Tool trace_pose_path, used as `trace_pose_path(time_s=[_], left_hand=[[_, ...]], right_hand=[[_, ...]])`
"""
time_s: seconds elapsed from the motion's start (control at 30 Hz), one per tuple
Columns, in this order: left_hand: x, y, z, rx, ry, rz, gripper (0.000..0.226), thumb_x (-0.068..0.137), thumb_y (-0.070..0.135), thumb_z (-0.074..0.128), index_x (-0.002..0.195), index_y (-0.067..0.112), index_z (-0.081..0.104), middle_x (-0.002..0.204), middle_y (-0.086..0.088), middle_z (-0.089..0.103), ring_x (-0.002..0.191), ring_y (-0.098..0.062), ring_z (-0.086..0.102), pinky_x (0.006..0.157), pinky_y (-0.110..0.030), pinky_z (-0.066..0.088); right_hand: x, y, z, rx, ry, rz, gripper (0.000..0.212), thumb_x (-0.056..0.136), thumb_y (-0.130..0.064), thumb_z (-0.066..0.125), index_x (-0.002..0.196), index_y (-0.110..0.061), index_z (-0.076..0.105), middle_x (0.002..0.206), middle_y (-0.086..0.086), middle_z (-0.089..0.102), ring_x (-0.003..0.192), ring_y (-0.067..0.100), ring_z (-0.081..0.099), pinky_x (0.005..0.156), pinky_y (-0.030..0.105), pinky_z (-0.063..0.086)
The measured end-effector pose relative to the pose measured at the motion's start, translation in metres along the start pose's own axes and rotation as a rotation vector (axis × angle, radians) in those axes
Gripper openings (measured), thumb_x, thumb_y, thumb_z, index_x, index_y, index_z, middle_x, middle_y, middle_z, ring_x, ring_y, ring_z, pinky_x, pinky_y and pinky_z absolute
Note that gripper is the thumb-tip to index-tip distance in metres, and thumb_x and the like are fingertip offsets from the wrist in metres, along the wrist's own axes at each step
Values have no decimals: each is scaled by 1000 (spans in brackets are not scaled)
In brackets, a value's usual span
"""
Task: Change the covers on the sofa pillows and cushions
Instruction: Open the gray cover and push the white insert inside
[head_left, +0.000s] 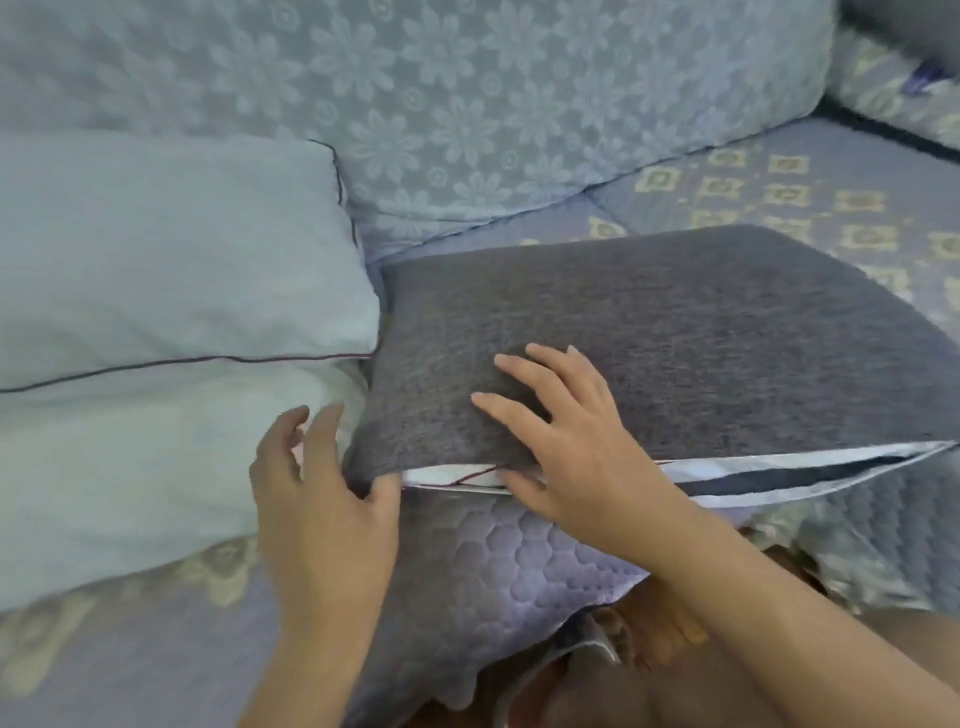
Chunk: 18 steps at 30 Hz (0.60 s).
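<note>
A pillow in a dark grey woven cover (675, 338) lies flat on the sofa seat in the middle of the view. Its near edge gapes open and shows the pale inner pillow (779, 467) with a thin dark red piping line. My right hand (566, 436) rests on the grey cover near that edge, fingers spread and fairly straight, thumb at the opening. My left hand (322, 483) is at the cover's near left corner, its thumb touching the grey fabric and its fingers relaxed, apart from the pillow.
A large pale blue pillow (171, 291) with dark piping lies to the left, touching the grey one. Behind stands a sofa back cushion (467, 104) with a flower pattern. A quilted lilac seat cover (498, 551) hangs over the front edge.
</note>
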<state>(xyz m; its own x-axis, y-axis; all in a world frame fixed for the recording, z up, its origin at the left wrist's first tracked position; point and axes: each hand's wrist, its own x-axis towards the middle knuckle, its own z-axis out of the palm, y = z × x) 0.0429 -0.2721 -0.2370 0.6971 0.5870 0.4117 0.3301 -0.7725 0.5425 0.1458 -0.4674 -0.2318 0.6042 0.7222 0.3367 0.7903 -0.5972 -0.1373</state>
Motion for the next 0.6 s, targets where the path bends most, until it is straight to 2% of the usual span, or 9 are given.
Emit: trace_pose_path(time_s=[0.1, 0.17, 0.27, 0.37, 0.43, 0.5, 0.6], left_hand=[[-3, 7, -3, -397, 29, -371, 44, 83, 11, 74, 119, 24, 52, 117, 2, 57, 100, -16, 61, 81, -33, 53], [-3, 17, -2, -653, 55, -550, 32, 86, 10, 74, 104, 24, 51, 102, 6, 62, 91, -14, 66, 77, -31, 55], [-3, 28, 1, -900, 153, -671, 30, 87, 4, 74, 98, 24, 55, 97, 4, 64, 83, -8, 68, 74, -26, 53], [3, 33, 4, -1014, 171, -699, 19, 88, 3, 70, 98, 19, 68, 93, -1, 74, 90, -12, 72, 83, -30, 55], [5, 41, 0, -1082, 74, -662, 18, 92, 0, 63, 98, 13, 73, 90, -3, 77, 91, -16, 73, 84, -33, 55], [8, 46, -7, -1173, -86, -607, 29, 90, -10, 53, 92, 10, 73, 84, -7, 75, 82, -20, 70, 79, -34, 54], [14, 47, -18, -1456, -500, -578, 40, 75, -21, 46, 86, 10, 69, 77, -14, 65, 66, -20, 61, 61, -28, 51]], right_hand=[[11, -8, -3, 8, 89, -29, 44, 90, -30, 69, 133, -20, 62, 146, 9, 48, 140, 34, 36, 119, 54, 22], [21, -9, -8, 38, 247, -40, 26, 92, -19, 65, 117, -14, 72, 132, 10, 60, 127, 35, 49, 113, 52, 33], [34, -12, -16, 65, 375, -44, 18, 94, -15, 63, 105, -9, 76, 115, 7, 69, 112, 33, 58, 99, 47, 44], [43, -11, -22, 55, 405, -47, 17, 93, -16, 65, 103, -10, 77, 106, 4, 73, 108, 30, 62, 102, 46, 44], [49, -8, -25, 38, 430, -14, 18, 92, -17, 63, 101, -12, 78, 101, 1, 74, 106, 28, 64, 107, 46, 41], [54, -3, -30, 26, 446, 35, 18, 89, -18, 63, 98, -15, 78, 93, 0, 73, 99, 26, 65, 109, 47, 38], [57, 6, -41, 80, 395, 85, 24, 88, -25, 58, 96, -17, 79, 80, 1, 67, 85, 27, 59, 109, 50, 37]])
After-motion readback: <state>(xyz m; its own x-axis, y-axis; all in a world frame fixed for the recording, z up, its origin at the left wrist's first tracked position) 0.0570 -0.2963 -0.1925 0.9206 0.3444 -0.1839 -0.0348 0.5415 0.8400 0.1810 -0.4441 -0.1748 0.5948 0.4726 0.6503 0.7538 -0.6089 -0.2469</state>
